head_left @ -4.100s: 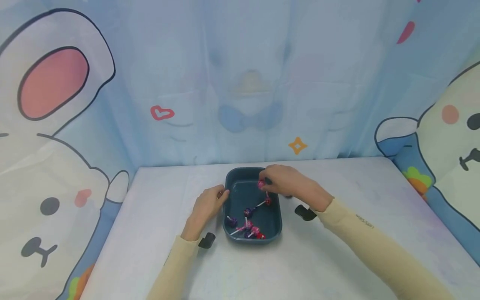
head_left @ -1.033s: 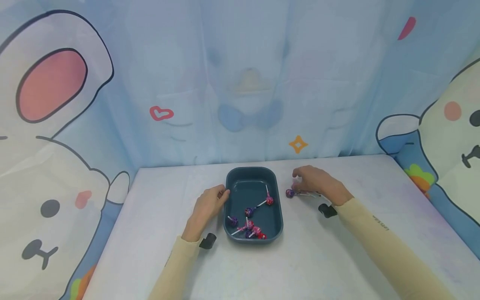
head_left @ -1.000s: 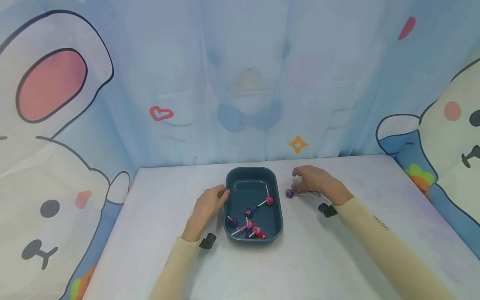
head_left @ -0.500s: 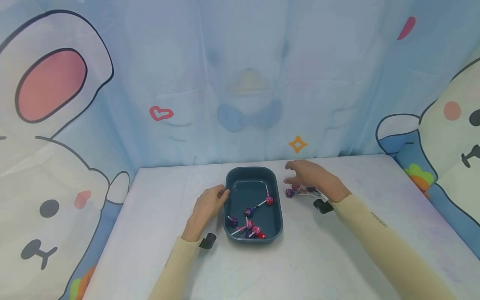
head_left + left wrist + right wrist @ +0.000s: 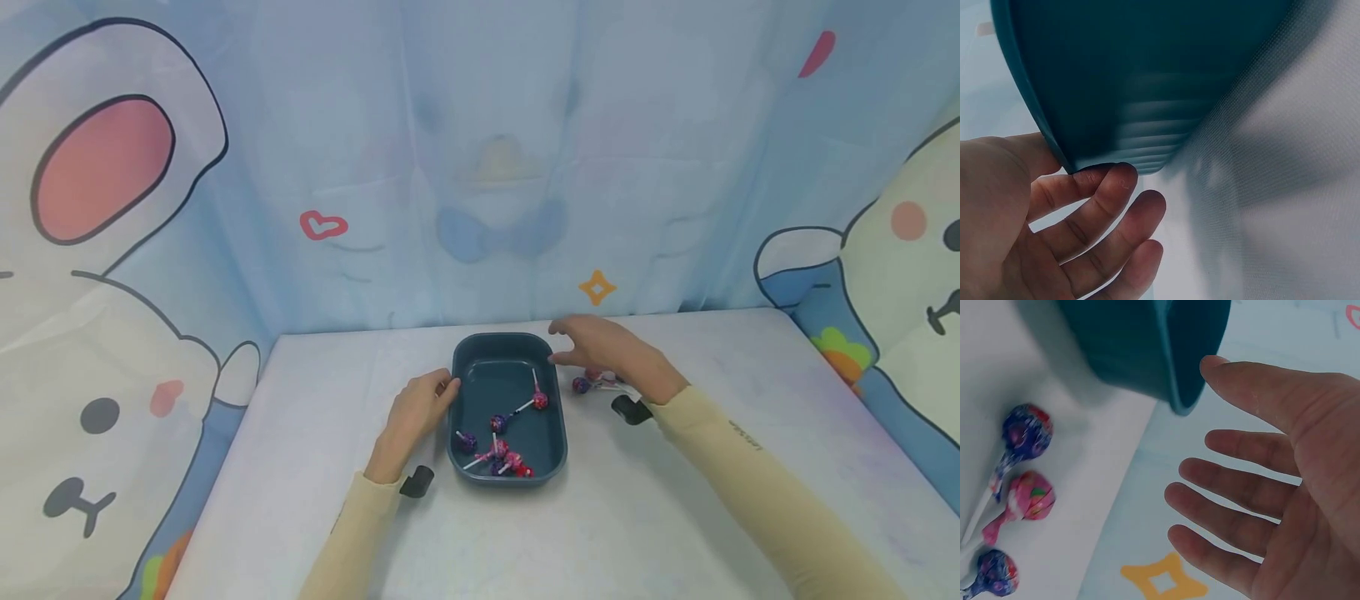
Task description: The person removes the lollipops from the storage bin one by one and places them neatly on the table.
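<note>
A dark teal rectangular container (image 5: 480, 375) sits on the table with several wrapped lollipops (image 5: 498, 450) in it, most gathered at its near end. My left hand (image 5: 417, 410) pinches its left rim; the left wrist view shows the thumb inside and curled fingers (image 5: 1116, 187) against the outer wall. Beside the right rim, my right hand (image 5: 600, 343) has its fingers spread and holds nothing. In the right wrist view its thumb is close to the rim; whether it touches I cannot tell. Below that hand lie purple and pink lollipops (image 5: 1030, 495) on the table, partly hidden in the head view.
The white-covered table (image 5: 600, 517) runs back to a light blue curtain (image 5: 360, 150) printed with cartoon animals. A black wrist camera (image 5: 632, 410) sits under the right wrist, another camera (image 5: 417, 482) under the left.
My right hand was over the container with a pink lollipop, then at the lollipops on the right. It has since let go, spread its fingers and moved left to the rim. The left hand stayed.
</note>
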Action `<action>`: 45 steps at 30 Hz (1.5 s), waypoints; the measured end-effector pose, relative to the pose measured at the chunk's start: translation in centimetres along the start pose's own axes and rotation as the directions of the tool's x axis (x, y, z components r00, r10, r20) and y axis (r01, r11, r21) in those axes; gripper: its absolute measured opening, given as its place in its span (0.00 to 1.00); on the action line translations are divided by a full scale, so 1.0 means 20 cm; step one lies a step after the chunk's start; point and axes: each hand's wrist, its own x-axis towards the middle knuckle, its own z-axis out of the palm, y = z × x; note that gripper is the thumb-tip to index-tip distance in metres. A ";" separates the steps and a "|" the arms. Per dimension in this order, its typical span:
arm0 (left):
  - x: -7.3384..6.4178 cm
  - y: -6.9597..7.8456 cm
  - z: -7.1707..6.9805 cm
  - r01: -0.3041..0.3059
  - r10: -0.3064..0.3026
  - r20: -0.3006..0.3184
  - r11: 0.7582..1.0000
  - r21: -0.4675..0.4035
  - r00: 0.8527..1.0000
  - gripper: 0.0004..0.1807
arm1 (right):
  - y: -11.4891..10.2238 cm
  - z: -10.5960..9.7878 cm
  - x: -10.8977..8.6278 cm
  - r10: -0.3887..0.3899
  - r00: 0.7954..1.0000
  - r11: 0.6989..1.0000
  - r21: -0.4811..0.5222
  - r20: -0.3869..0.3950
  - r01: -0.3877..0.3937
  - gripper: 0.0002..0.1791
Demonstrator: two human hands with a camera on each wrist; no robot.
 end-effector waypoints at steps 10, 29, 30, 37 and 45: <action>0.00 0.00 0.00 -0.005 0.005 -0.002 1.000 -0.007 1.000 0.14 | -0.13 -0.01 0.01 -0.111 0.994 0.992 -0.067 0.003 0.111 0.33; 0.00 -0.01 0.01 0.011 -0.011 0.006 1.000 -0.001 1.000 0.14 | -0.33 0.11 0.04 -0.204 0.976 0.965 -0.149 0.078 0.214 0.31; 0.00 -0.01 0.01 0.011 -0.011 0.007 1.000 -0.003 1.000 0.14 | -0.34 0.11 0.05 -0.202 0.976 0.965 -0.154 0.085 0.213 0.31; 0.00 0.00 0.00 0.013 -0.013 0.015 1.000 -0.015 1.000 0.14 | -0.42 0.16 0.05 -0.220 0.968 0.953 -0.187 0.123 0.240 0.31; 0.01 0.00 0.00 0.017 -0.017 0.017 1.000 -0.002 1.000 0.14 | -0.48 0.23 0.04 -0.249 0.953 0.939 -0.199 0.170 0.281 0.30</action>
